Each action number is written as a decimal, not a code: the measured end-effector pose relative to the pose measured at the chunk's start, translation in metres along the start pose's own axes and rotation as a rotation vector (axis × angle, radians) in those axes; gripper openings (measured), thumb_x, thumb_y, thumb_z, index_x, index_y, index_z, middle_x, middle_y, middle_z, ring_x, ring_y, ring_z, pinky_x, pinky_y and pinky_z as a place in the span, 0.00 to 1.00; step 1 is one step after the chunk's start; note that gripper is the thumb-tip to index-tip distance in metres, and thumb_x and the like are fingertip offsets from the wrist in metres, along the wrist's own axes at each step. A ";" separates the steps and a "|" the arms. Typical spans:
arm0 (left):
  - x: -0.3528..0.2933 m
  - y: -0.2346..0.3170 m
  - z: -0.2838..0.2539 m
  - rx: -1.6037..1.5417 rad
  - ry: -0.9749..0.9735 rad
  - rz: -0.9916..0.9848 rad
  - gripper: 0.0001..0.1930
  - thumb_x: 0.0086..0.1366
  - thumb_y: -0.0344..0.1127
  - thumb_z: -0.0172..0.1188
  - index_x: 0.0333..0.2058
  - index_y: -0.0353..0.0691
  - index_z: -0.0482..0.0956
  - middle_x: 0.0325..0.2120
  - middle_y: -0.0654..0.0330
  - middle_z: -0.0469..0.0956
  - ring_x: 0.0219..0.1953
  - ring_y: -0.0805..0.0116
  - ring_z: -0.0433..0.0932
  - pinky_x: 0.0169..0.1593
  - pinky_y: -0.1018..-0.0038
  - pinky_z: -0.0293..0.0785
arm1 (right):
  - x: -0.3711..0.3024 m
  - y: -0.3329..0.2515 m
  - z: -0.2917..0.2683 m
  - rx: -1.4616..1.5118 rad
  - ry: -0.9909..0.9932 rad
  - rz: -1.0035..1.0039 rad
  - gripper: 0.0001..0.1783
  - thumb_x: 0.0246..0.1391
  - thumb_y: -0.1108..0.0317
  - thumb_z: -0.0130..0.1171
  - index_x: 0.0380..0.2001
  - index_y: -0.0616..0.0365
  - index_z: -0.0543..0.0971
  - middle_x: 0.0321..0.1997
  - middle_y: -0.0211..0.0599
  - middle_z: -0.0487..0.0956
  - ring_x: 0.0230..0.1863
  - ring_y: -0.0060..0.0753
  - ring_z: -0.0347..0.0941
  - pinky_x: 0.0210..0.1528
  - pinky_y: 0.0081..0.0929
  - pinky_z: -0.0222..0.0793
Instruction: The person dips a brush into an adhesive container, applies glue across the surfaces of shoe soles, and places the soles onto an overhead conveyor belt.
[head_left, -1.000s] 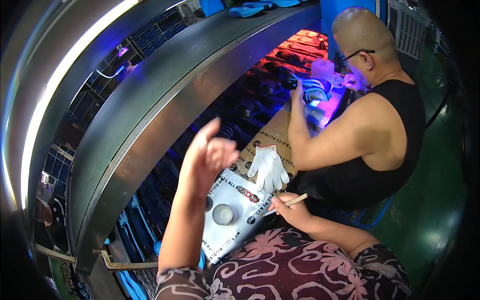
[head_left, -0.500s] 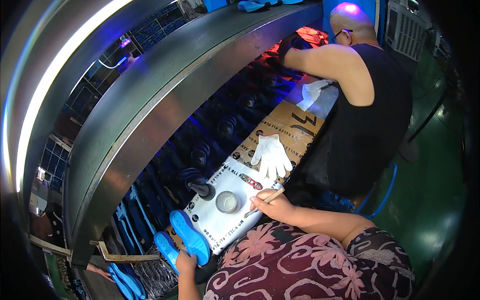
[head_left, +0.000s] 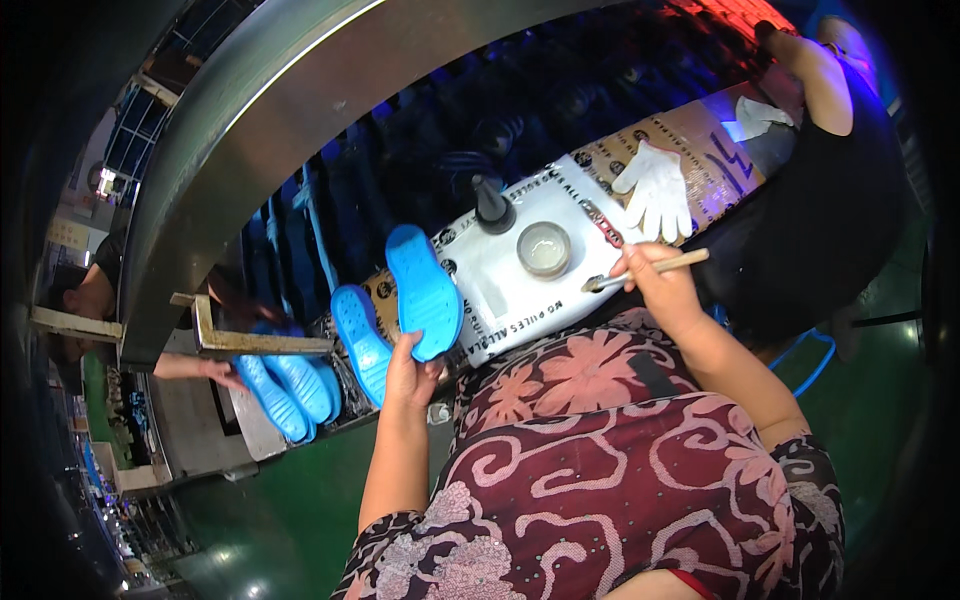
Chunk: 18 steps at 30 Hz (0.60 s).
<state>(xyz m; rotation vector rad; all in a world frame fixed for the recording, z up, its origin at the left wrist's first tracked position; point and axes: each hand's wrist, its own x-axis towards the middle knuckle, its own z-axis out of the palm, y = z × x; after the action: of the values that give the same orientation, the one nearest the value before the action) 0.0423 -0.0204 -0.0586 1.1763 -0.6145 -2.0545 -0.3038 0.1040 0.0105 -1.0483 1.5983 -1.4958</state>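
Note:
My left hand [head_left: 408, 372] pinches the lower end of a light-blue shoe sole [head_left: 425, 290], thumb on its face. Just left of it a second blue sole [head_left: 360, 340] lies partly behind the first. My right hand [head_left: 660, 285] is closed round the wooden handle of a brush [head_left: 655, 267]. Its bristles are low over the white-wrapped work surface [head_left: 510, 305], close to a dark printed mark; whether they touch it I cannot tell. Between both hands stands a round jar [head_left: 544, 250] with pale, cloudy liquid inside.
Behind the jar stands a dark cone-shaped piece [head_left: 492, 207]. A white knit glove [head_left: 655, 190] lies to the right. At far left another person's hand [head_left: 222, 374] touches more blue soles [head_left: 290, 385] beneath a metal bracket [head_left: 255, 343]. A co-worker in black [head_left: 830, 220] is at far right.
My view has swung, so the bench sits higher and further right. My left hand has come up with the sole, its fingers now at the lower end. The right hand still holds the brush beside the jar.

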 end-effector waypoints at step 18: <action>-0.041 0.002 0.124 0.583 0.017 0.765 0.23 0.58 0.27 0.59 0.50 0.30 0.62 0.44 0.53 0.72 0.44 0.66 0.73 0.52 0.71 0.67 | 0.018 -0.050 0.058 -0.282 -0.238 -0.820 0.11 0.50 0.67 0.57 0.16 0.56 0.78 0.14 0.32 0.71 0.21 0.34 0.66 0.32 0.28 0.60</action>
<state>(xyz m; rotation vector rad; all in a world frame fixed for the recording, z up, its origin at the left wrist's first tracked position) -0.0506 0.0176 0.0249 1.0203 -1.4577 -1.2379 -0.2541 0.0627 0.0554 -2.1350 1.2803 -1.5588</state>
